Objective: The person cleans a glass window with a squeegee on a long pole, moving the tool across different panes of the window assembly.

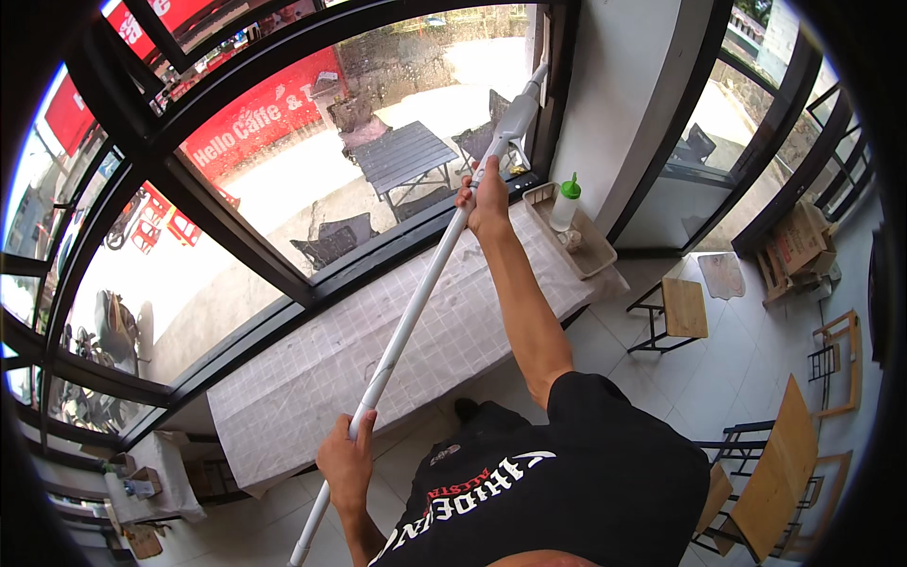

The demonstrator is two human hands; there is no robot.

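Observation:
A long white pole [414,312] runs diagonally from the lower left up to the window's right edge. My left hand [347,453] is wrapped around its lower part. Higher up, my right hand [489,195] grips the pole just below a grey-white sprayer-like head with a trigger [517,120]. The tool's far end meets the right side of the window pane [425,78], near the black frame [556,92]; its tip is too narrow here to make out. Drops or spots show on the glass.
Below the window stands a table with a checked cloth [319,375]. On it, a plastic basket [602,266] holds a green-capped squeeze bottle [565,205]. A wooden stool [684,308], a wooden table [779,482] and cardboard boxes [801,241] stand at the right.

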